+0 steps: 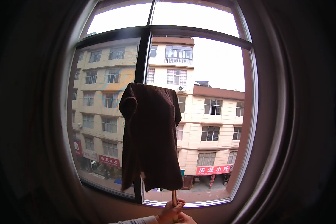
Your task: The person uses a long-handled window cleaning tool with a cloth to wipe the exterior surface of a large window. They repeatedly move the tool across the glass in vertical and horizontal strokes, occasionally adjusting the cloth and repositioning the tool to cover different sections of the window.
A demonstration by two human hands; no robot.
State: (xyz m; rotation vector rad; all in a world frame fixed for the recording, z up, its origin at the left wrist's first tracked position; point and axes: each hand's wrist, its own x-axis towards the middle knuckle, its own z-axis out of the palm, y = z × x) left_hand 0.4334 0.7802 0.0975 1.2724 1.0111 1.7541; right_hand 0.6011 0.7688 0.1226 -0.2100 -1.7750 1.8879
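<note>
A dark brown towel-like cloth (154, 134) hangs over the top end of an upright pole (174, 196). What holds the cloth spread at the top is hidden beneath it. My left hand (169, 211), coming from a light sleeve (140, 220), is wrapped around the pole below the cloth's hem. Just under it, at the picture's bottom edge, my right hand (187, 219) also grips the pole, near a greenish part, and is partly cut off. The cloth stands in front of the window's dark middle frame (142, 64); whether it touches the window cannot be told.
Behind the cloth, a glass pane (100, 112) fills the window's left half. The right half looks open, above a pale bottom track (190, 204). Dark wall and trim (280, 117) surround the window. Across the street stands a cream building (218, 120) with shop signs bearing writing.
</note>
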